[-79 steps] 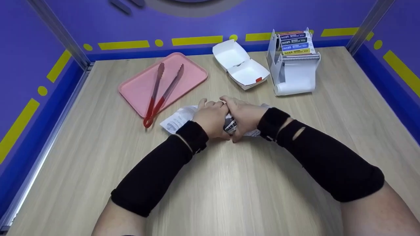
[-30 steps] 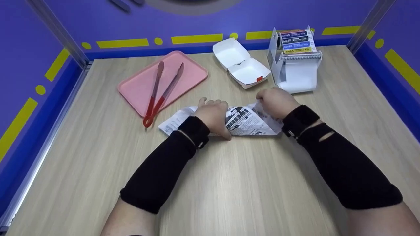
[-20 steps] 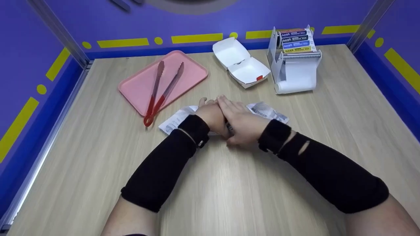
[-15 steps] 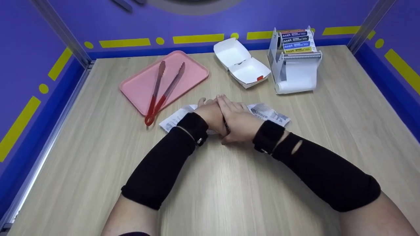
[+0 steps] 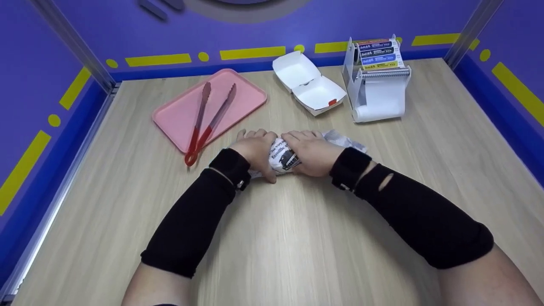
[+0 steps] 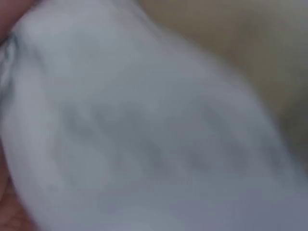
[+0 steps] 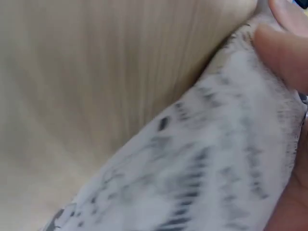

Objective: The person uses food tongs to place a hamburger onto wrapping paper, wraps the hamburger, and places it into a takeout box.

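Between my two hands lies a rounded bundle [image 5: 282, 158] wrapped in white paper printed with black text and pictures; what is inside stays hidden. My left hand [image 5: 254, 152] grips its left side, fingers over the far edge and thumb at the near edge. On the right side, my right hand [image 5: 315, 154] holds the bundle in much the same way. A loose end of the wrapping paper [image 5: 346, 141] sticks out beyond the right hand. In the left wrist view the pale wrapping paper [image 6: 144, 120] is blurred. Fingers and printed paper [image 7: 211, 159] fill the right side of the right wrist view.
A pink tray [image 5: 250, 95] at the back left bears red-handled tongs [image 5: 199, 135], whose handle end overhangs its front edge. An unfolded white box [image 5: 318, 91] lies at the back. Beside it stands a label dispenser [image 5: 378, 85] with several coloured rolls.
My right hand pulled at the paper's right end, then came back over the left hand. Now both hands have parted slightly, the left one shifting left, and the printed top shows between them.
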`<state>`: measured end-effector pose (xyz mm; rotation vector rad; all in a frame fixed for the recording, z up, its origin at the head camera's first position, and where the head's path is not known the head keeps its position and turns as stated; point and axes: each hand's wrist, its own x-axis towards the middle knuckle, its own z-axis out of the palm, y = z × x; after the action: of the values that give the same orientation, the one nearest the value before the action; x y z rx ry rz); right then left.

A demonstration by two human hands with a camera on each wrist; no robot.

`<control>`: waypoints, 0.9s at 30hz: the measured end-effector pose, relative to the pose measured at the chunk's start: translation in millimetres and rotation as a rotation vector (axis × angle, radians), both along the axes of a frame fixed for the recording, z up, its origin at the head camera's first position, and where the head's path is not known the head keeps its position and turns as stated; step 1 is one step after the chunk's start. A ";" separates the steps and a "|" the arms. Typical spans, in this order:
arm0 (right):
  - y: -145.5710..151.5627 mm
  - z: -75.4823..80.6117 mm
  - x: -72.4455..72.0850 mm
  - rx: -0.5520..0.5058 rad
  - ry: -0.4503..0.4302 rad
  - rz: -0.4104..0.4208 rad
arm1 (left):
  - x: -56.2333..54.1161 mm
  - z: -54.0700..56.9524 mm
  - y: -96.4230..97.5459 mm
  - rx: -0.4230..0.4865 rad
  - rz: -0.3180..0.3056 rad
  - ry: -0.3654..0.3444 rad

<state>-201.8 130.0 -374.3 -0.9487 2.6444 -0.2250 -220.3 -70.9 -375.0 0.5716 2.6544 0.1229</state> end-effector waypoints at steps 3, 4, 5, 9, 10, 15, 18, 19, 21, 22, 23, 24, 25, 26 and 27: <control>-0.9 3.7 -3.1 0.030 0.034 -0.001 | 1.9 -0.8 2.1 0.005 -0.004 0.016; -3.0 4.4 -3.4 0.035 0.045 0.002 | 2.3 -1.3 3.3 0.008 -0.007 0.020; -5.6 4.4 -3.5 0.037 0.059 0.009 | 2.4 -2.1 4.5 0.010 -0.012 0.024; -14.6 0.8 -1.5 0.012 0.134 0.044 | 2.3 -5.4 5.8 0.019 -0.019 0.025; -15.4 -1.1 -1.4 0.001 0.148 0.044 | 2.0 -5.9 4.6 0.024 -0.018 0.023; -12.8 -8.4 -5.1 -0.035 0.133 -0.002 | -2.1 -4.0 -14.4 0.065 0.012 -0.029; -9.7 -7.6 -7.4 -0.042 0.083 -0.024 | -3.2 -2.0 -34.7 0.138 0.072 -0.095; -8.6 -7.0 -8.5 -0.036 0.072 -0.029 | -3.1 -1.7 -41.8 0.168 0.093 -0.109; -6.4 -4.7 -10.0 -0.022 0.061 -0.036 | -2.2 -2.0 -55.7 0.231 0.133 -0.126; -5.3 -4.4 -11.4 -0.013 0.062 -0.039 | -1.3 -2.8 -61.5 0.261 0.155 -0.125; -4.7 -4.2 -12.8 0.000 0.062 -0.042 | -0.3 -3.6 -66.6 0.283 0.174 -0.122; -4.3 -4.3 -14.2 0.012 0.060 -0.048 | 0.9 -4.9 -71.3 0.298 0.189 -0.114; -4.1 -4.5 -15.3 0.022 0.058 -0.057 | 2.2 -6.2 -75.3 0.309 0.206 -0.102; -4.0 -4.4 -15.8 0.028 0.053 -0.066 | 3.5 -7.6 -78.7 0.319 0.226 -0.093; -4.1 -4.6 -16.1 0.033 0.045 -0.078 | 4.7 -8.8 -81.5 0.332 0.244 -0.085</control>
<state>-217.9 125.9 -379.0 -0.8515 2.7207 -0.1795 -215.6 -152.4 -383.8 0.3292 2.6249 0.6540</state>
